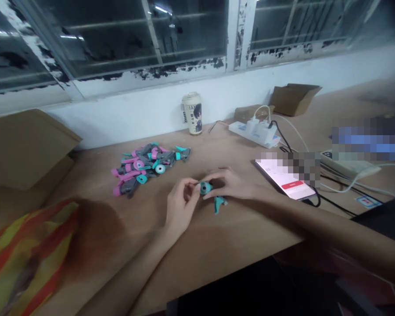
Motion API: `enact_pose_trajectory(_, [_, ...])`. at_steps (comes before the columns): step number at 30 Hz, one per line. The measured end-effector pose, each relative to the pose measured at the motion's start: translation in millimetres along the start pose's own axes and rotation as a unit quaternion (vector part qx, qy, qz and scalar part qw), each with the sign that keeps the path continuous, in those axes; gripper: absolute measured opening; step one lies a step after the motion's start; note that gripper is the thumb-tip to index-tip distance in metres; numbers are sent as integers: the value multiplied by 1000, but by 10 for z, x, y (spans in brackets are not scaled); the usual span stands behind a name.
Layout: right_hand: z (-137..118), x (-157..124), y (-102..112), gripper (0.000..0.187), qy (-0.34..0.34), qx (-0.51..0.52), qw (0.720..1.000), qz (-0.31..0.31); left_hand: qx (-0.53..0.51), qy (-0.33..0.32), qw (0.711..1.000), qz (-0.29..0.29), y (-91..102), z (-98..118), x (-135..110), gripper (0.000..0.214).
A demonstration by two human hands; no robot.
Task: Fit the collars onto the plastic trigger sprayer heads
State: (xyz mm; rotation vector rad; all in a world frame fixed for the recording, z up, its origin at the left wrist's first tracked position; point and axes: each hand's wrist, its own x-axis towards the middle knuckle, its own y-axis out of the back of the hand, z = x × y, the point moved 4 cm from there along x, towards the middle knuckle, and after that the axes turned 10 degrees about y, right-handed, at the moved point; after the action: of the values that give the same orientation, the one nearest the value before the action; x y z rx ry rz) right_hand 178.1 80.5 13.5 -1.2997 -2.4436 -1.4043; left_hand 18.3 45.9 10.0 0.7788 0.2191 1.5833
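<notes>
Brown tabletop stretches away from the fingers to a white wall beneath flaking window frames. Between the two sets of fingertips sits a small teal piece, its round dark centre facing up. Thumb and forefinger of the left hand pinch its left edge; those of the right hand close on it from the opposite side. How hard either presses, I cannot tell.

For good work here, one hand would best steady the piece while the other makes small, square adjustments, with fingertips kept off the dark centre so it stays visible. Another teal part lies just on the near side of the right fingers, where a dropping palm could knock it; whether it touches them is unclear.

Beyond the left fingers, farther left, spreads a heap of pink, grey and teal parts. Straight past the fingertips stands a printed tumbler. Right of the right fingers, a lit phone limits elbow room.
</notes>
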Motion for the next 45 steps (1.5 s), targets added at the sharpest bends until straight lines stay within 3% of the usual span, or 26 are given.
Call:
enact_pose_trajectory(4, [38,-129,-1,39,12,158,987,24,-48,31,996,-66,-107,25,-43,15])
enact_pose_trajectory(9, [38,-168,-20,30,27,63,997,40,-108,76,975,-178,-178,-28,-21,21])
enact_pose_trajectory(14, [87,-230,-86,31,29,59,998,17,-152,110,943,-274,-224,-104,16,19])
enact_pose_trajectory(20, [88,-239,-146,34,39,32,998,48,-160,127,931,-303,-230,-184,36,21])
enact_pose_trajectory(32, [-51,-249,-95,29,77,-21,992,100,-174,142,919,-323,-220,-135,81,19])
enact_pose_trajectory(37, [-48,-233,-105,26,94,12,991,97,-159,146,927,-308,-232,-91,88,18])
enact_pose_trajectory(45, [-36,-225,-107,28,84,-16,993,77,-177,169,923,-298,-233,-25,69,21])
